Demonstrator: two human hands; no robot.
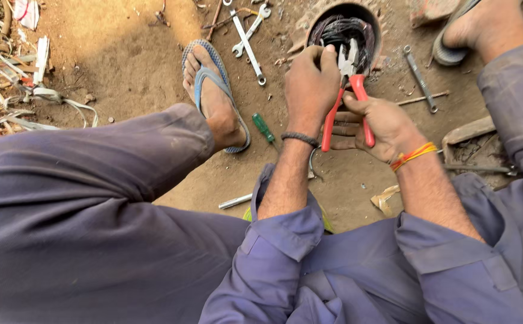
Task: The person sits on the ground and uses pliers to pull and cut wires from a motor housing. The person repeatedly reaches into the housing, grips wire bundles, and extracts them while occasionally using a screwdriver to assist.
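round housing (309, 21) holds dark wire coil (342, 30) | right hand (378, 126) grips red pliers (351, 90) | left hand (310, 81) pinches wire

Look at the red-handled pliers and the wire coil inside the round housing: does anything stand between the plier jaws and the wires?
Nothing visible does. The right hand grips the red-handled pliers, whose tips sit right at the wire coil. The left hand pinches something beside the tips, not across them.

Bare brown dirt ground (123, 54) in daylight; scattered spanners (248, 37); scrap litter (3, 78) at left
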